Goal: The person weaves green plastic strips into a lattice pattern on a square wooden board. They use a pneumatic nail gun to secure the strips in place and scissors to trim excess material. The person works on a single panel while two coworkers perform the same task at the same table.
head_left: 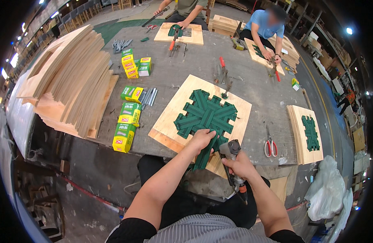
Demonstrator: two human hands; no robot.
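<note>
A square plywood panel (169,128) lies at the table's front edge, with dark green webbing straps (205,108) woven crosswise over its middle. At the panel's near side, my left hand (202,139) is closed on a green webbing strap, whose end hangs down toward my lap. My right hand (240,165) grips a grey staple gun (231,148) just right of that strap, with an orange fitting at its lower end. The gun's nose is partly hidden, so I cannot tell if it touches the panel. A clamp with a red handle (222,62) sits at the panel's far edge.
Stacked wooden panels (73,81) rise at the left. Yellow-green boxes (127,115) and loose staple strips (149,97) line the table's left side. Red-handled scissors (270,148) lie right, near a stack with a webbed panel (310,133). Two people work across the table.
</note>
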